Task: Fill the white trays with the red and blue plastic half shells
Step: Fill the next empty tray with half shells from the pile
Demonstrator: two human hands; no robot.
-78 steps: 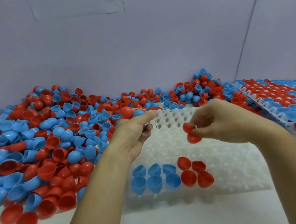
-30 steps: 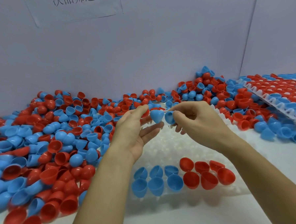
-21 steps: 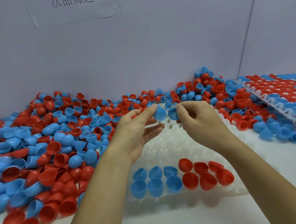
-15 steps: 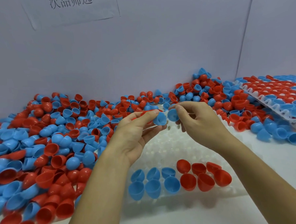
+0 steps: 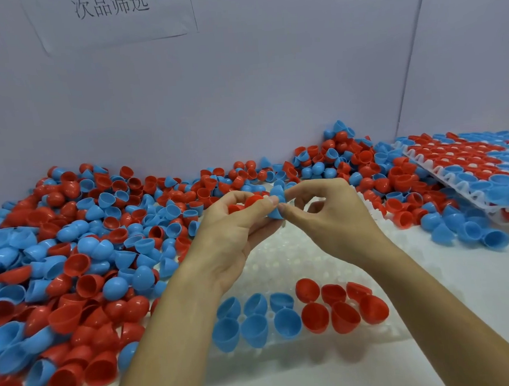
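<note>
A white dimpled tray (image 5: pixel 283 259) lies in front of me. Its near rows hold several blue half shells (image 5: pixel 256 328) on the left and several red half shells (image 5: pixel 343 316) on the right. Both hands meet above the tray's far part. My left hand (image 5: pixel 234 232) cups red shells (image 5: pixel 252 201) and pinches a blue half shell (image 5: pixel 276 212) with its fingertips. My right hand (image 5: pixel 328 215) grips the same blue shell between thumb and forefinger, with another blue shell (image 5: pixel 277 190) just above it.
A big loose heap of red and blue half shells (image 5: pixel 73 246) covers the table to the left and along the back wall. A filled white tray (image 5: pixel 476 169) rests tilted at the far right, with loose blue shells (image 5: pixel 467 231) before it.
Since 2.6 s ago two more red shells sit in the tray's red rows. My right hand came back to the left hand; the two pinched blue shells have drawn together.
</note>
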